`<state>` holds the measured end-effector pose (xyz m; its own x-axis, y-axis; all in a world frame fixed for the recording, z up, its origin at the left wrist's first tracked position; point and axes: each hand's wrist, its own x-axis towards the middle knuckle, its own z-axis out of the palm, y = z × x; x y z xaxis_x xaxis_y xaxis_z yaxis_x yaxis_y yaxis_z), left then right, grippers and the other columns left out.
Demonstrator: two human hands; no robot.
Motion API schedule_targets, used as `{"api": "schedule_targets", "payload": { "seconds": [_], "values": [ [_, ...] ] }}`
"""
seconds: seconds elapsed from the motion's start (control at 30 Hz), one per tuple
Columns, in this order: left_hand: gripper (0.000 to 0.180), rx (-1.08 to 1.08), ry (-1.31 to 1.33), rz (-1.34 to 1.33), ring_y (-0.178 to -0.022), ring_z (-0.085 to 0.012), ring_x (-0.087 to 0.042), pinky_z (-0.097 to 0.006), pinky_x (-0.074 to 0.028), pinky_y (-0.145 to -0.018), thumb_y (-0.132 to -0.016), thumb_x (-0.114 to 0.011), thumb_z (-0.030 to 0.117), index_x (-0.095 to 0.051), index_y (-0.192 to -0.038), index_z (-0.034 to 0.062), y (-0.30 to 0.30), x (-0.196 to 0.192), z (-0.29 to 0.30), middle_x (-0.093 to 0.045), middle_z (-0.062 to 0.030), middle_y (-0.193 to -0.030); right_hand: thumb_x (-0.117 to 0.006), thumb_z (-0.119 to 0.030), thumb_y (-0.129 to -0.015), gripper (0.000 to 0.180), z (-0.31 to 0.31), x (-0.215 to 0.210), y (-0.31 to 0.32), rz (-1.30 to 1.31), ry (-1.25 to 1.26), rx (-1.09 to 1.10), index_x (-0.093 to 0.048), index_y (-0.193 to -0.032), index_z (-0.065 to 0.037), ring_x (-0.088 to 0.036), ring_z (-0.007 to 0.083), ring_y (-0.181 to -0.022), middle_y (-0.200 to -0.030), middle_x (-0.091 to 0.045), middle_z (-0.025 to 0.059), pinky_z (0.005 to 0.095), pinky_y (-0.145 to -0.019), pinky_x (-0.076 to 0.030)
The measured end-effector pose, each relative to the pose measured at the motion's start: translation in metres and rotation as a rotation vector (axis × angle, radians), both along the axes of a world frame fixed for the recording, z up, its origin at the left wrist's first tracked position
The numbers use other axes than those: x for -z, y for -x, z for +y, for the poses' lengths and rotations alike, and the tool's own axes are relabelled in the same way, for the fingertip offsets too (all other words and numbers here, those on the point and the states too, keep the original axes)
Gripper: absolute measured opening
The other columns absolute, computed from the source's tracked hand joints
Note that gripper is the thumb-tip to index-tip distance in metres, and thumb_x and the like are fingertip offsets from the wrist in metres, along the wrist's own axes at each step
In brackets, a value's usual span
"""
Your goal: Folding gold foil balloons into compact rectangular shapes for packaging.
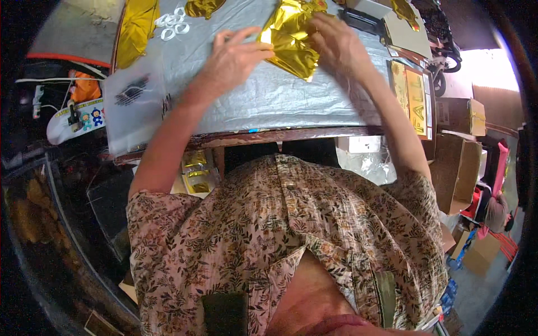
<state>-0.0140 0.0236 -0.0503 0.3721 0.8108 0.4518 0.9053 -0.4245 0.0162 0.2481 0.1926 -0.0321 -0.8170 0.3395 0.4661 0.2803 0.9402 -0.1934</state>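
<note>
A crinkled, shiny gold foil piece [297, 56], like a flat foil balloon, lies between my hands near the far side of the table. At its left edge is my left hand [235, 59], thumb and fingers spread apart, with the thumb side touching the foil. My right hand [341, 47], slightly blurred, bends its fingers onto the foil's upper right part and seems to pinch it. Another gold foil piece [136, 33] lies at the far left, and a smaller one [204, 7] at the far edge. Beside them sit several white rings [172, 23].
Silver-grey sheeting [269, 106] covers the table. A clear plastic sleeve [131, 112] overhangs its left corner. At right are a black tray-like object [363, 21], an open box [406, 33] and a gold-lettered package [416, 101]. Cardboard boxes [457, 168] stand beyond; a person [496, 213] is further right.
</note>
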Motion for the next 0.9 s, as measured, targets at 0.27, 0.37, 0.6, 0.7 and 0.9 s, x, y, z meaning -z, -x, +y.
{"api": "schedule_targets", "payload": {
  "seconds": [0.27,0.37,0.6,0.7,0.9],
  "values": [
    [0.033,-0.11,0.098,0.157,-0.133,-0.0211,-0.053,-0.044,-0.038,-0.106,-0.086,-0.063,0.003,-0.077,-0.113,0.0142,0.026,-0.028,0.016,-0.07,0.0018,-0.13,-0.06,-0.027,-0.102,0.031,0.0,0.027,-0.018,-0.277,-0.131,0.143,-0.067,-0.124,-0.005,-0.058,0.0355,-0.124,-0.137,-0.063,0.014,0.0444,-0.105,-0.049],
    [0.026,-0.195,0.108,0.099,-0.126,-0.0254,-0.056,-0.042,-0.043,-0.101,-0.086,-0.065,0.006,-0.077,-0.109,0.0079,0.023,-0.018,0.017,-0.071,-0.004,-0.12,-0.064,-0.038,-0.1,0.044,-0.067,0.005,-0.012,-0.252,-0.134,0.276,-0.067,-0.109,0.005,-0.067,0.0407,-0.105,-0.116,-0.069,0.0236,0.0454,-0.09,-0.057],
    [0.018,-0.244,-0.048,-0.49,-0.094,-0.0393,-0.063,-0.046,-0.052,-0.087,-0.093,-0.069,0.016,-0.07,-0.101,-0.0001,-0.003,0.016,0.034,-0.069,-0.015,-0.1,-0.068,-0.036,-0.099,0.037,-0.127,-0.026,0.001,-0.099,0.132,0.118,-0.072,-0.088,-0.002,-0.07,0.0326,-0.077,-0.078,-0.07,0.0211,0.0445,-0.066,-0.059],
    [0.015,-0.172,-0.021,-0.583,-0.096,-0.0378,-0.063,-0.045,-0.052,-0.087,-0.093,-0.07,0.014,-0.068,-0.101,0.0014,-0.006,0.02,0.038,-0.068,-0.0147,-0.104,-0.073,-0.021,-0.092,0.018,-0.094,-0.033,0.007,-0.002,0.159,0.224,-0.071,-0.098,-0.004,-0.064,0.0324,-0.076,-0.078,-0.067,0.0132,0.043,-0.065,-0.054],
    [0.024,-0.121,-0.011,-0.596,-0.106,-0.0369,-0.062,-0.045,-0.051,-0.094,-0.09,-0.071,0.008,-0.066,-0.113,0.003,-0.009,0.024,0.038,-0.066,-0.0139,-0.119,-0.076,-0.026,-0.089,0.031,-0.042,0.015,0.034,0.137,0.235,0.269,-0.073,-0.111,-0.004,-0.063,0.0369,-0.094,-0.096,-0.068,0.0153,0.0458,-0.088,-0.051]
  ]
}}
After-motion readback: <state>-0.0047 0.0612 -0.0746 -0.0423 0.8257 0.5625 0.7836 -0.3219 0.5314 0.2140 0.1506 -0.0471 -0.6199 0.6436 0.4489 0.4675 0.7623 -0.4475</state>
